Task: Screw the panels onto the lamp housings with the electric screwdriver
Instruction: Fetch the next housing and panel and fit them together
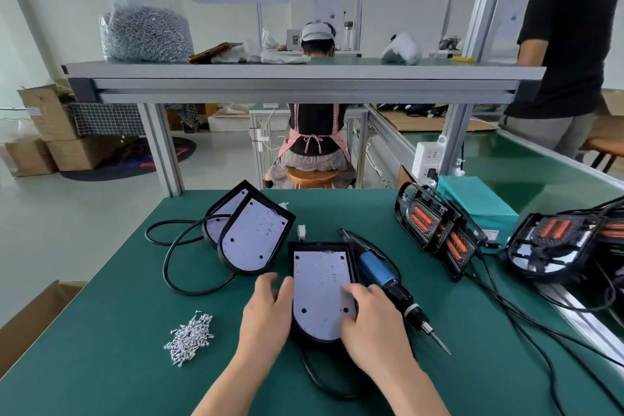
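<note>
Left hand (266, 311), right hand (368, 317) on panel (319, 287); screwdriver (378, 270) just beside.

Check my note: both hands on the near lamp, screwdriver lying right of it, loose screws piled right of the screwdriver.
Wrong on the screws: the head view shows them piled left of the lamp, not right of the screwdriver. The rest holds: the left hand and right hand are on the lamp, and the screwdriver lies right of it.

Factory assembly line. Green-matted workbench (118, 314) under the fingers (353, 290), aluminium-frame shelf (304, 73) beyond them holding a bag of screws (145, 34), loose screw pile (190, 338) left, stacked lamp housings (435, 230) right, seated worker (315, 132) further ahead.
</note>
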